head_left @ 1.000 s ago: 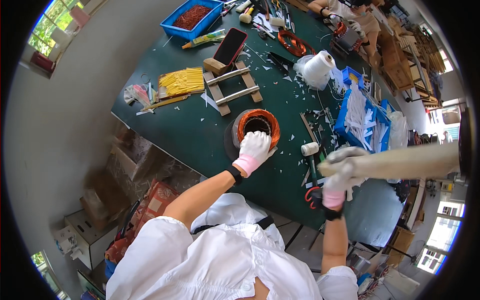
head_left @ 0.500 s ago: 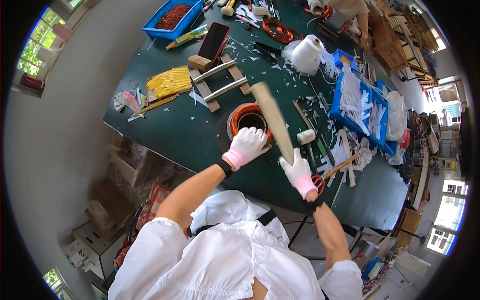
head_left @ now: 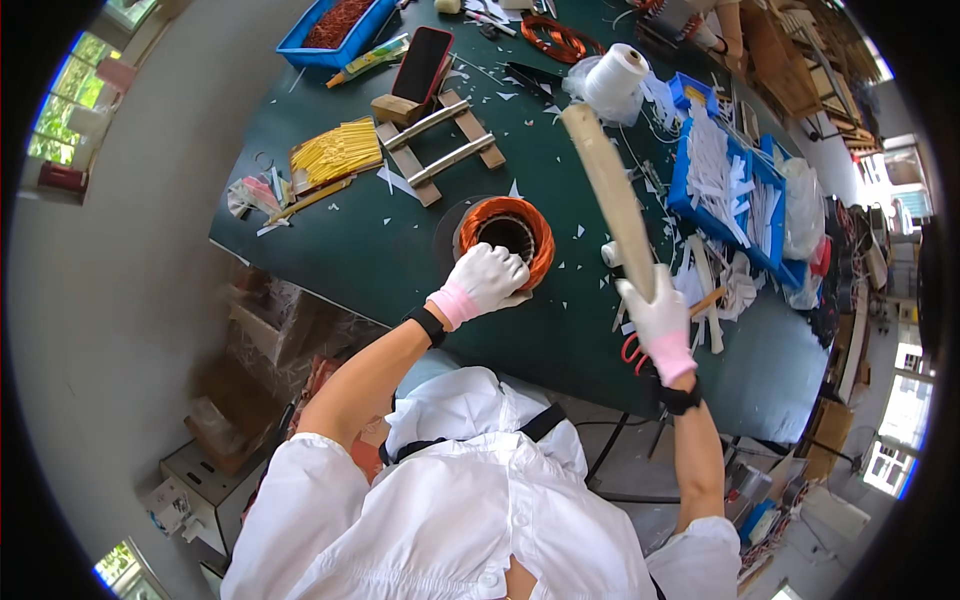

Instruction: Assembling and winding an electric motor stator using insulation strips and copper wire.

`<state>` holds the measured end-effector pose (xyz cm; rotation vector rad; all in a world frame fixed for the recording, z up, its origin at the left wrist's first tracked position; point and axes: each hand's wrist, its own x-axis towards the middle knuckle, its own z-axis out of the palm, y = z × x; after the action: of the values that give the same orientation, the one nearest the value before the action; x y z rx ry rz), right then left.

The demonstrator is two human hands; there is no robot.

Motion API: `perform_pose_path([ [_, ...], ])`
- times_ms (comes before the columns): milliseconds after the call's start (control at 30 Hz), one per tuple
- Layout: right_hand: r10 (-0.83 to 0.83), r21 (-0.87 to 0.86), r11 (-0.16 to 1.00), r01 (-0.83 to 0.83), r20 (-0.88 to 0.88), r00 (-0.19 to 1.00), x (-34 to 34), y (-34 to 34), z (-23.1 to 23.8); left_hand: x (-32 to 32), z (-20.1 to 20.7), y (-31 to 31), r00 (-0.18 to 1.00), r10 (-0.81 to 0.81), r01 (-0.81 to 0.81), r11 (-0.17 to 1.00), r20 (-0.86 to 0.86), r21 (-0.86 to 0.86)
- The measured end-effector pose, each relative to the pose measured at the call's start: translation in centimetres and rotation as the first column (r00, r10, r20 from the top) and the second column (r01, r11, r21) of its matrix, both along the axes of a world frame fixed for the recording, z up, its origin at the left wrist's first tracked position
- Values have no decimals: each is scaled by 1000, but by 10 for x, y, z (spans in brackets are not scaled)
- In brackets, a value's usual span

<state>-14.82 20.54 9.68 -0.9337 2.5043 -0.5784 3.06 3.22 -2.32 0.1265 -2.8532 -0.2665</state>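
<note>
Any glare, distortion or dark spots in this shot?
Head view: right-side window washed out and leaning near the rim; head view: pale sheen on the table's right corner; head view: coil bright orange, its bore dark inside.

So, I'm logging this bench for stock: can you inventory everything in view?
Flat table: one, dark green, centre
Ring-shaped wound wire part: one, copper, on table
Long wooden bat: one, tan, in right hand
Rectangular wood and metal frame: one, brown and silver, beyond part
Flat rectangular phone: one, black and red, beyond frame
Thin strips: many, yellow, left of frame
Plastic wire bin: one, blue, far left
Round wire coil: one, copper, far centre
Thread spool: one, white, right of coil
Open plastic bins: at least three, blue, right
Scraps: many, white, scattered
Gloved left hand: one, white and pink, on part
Gloved right hand: one, white and pink, on bat
</note>
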Motion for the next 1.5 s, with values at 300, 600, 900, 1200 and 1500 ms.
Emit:
perform_pose_path([
  [300,175,75,982,-171,-53,983,55,26,-80,-22,-5,39,957,273,-276,961,97,16],
  [600,-86,-580,772,261,311,946,66,25,-48,7,6,-18,976,-219,219,976,9,4],
  [900,-168,44,985,165,78,983,52,25,-96,-15,14,-23,931,-78,37,992,356,122],
  [1200,-274,-236,947,218,-237,932,34,34,-191,-30,4,-35,700,-256,21,941,667,339],
  [1500,-327,105,905,412,-448,832,-49,92,-215,56,49,-44,852,523,-269,480,-26,835],
])
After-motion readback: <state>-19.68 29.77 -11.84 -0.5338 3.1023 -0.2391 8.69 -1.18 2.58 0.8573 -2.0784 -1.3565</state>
